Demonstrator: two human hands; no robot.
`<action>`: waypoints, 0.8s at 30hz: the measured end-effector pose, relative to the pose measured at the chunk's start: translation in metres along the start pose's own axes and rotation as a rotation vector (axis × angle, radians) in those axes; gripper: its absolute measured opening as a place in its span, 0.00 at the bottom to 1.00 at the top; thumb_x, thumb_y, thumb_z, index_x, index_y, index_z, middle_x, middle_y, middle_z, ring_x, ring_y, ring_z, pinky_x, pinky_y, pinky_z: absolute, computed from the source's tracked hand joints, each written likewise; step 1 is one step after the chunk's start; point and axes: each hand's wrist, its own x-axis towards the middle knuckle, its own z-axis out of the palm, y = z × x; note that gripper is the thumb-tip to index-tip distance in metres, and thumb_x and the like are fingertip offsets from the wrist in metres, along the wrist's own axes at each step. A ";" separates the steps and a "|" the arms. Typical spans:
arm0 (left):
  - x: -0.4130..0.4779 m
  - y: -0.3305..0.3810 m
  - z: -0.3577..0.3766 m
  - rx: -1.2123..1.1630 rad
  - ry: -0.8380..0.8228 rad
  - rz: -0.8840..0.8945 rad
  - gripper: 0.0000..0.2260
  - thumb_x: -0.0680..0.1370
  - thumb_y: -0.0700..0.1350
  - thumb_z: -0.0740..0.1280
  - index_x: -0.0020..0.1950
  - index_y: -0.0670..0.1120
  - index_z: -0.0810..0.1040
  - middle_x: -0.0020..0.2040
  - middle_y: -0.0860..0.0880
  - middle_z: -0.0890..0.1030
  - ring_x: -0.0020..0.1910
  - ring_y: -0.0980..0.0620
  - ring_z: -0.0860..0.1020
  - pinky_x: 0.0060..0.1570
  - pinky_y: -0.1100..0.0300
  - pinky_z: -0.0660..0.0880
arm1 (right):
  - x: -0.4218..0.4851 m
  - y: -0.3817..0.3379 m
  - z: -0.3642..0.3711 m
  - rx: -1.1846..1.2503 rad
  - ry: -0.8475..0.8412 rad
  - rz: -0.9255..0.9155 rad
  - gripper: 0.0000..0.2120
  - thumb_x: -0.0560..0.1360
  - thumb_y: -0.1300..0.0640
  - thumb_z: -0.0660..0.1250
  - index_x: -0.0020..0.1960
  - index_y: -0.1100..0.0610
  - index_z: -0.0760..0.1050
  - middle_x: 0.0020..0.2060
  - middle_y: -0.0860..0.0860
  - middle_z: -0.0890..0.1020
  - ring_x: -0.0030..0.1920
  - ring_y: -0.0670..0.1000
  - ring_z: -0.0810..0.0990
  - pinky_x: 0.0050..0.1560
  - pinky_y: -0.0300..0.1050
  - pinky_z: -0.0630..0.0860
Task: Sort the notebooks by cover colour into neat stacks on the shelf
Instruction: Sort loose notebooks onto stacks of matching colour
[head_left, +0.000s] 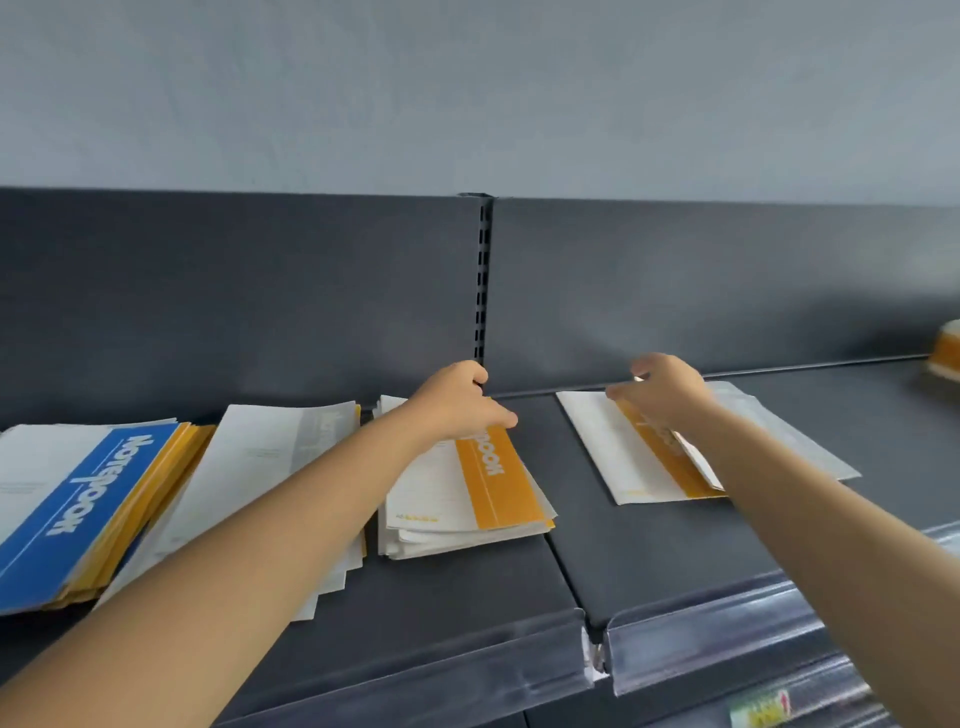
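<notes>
On the dark shelf (467, 587) a stack of orange-banded notebooks (498, 478) lies in the middle. My left hand (460, 402) holds its far end, fingers curled behind the edge and thumb lying on the top cover. On the right section lies a single orange-banded notebook (623, 462), partly on top of a white-covered one (779, 431). My right hand (667, 389) is over the far end of the single orange-banded notebook, blurred, with fingers loosely curled and thumb at its edge. At the far left a blue notebook (78, 499) tops a pile with orange covers beneath.
A fanned pile of white-backed notebooks (260, 462) lies between the blue pile and the middle stack, under my left forearm. Another orange stack (945, 353) sits at the far right edge. A slotted upright (483, 280) divides the back panel. Clear price rails (701, 634) line the front.
</notes>
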 end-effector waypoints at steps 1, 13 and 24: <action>0.006 0.011 0.011 -0.060 -0.027 -0.031 0.29 0.72 0.50 0.75 0.69 0.45 0.70 0.65 0.48 0.73 0.62 0.48 0.73 0.62 0.53 0.73 | 0.006 0.015 -0.011 -0.041 -0.017 0.059 0.12 0.72 0.52 0.70 0.48 0.60 0.76 0.45 0.55 0.79 0.49 0.58 0.76 0.42 0.43 0.68; 0.073 0.103 0.114 -0.331 -0.095 -0.392 0.16 0.74 0.46 0.74 0.53 0.47 0.68 0.50 0.50 0.72 0.54 0.49 0.72 0.56 0.52 0.76 | 0.060 0.162 -0.087 0.007 -0.265 0.396 0.47 0.59 0.36 0.77 0.70 0.60 0.68 0.65 0.54 0.73 0.62 0.58 0.73 0.59 0.49 0.71; 0.086 0.109 0.116 -0.467 0.102 -0.222 0.18 0.77 0.38 0.66 0.67 0.42 0.71 0.56 0.44 0.81 0.50 0.48 0.81 0.36 0.58 0.76 | 0.077 0.165 -0.096 -0.119 -0.444 0.358 0.44 0.62 0.41 0.78 0.70 0.56 0.65 0.47 0.55 0.69 0.44 0.56 0.70 0.43 0.45 0.69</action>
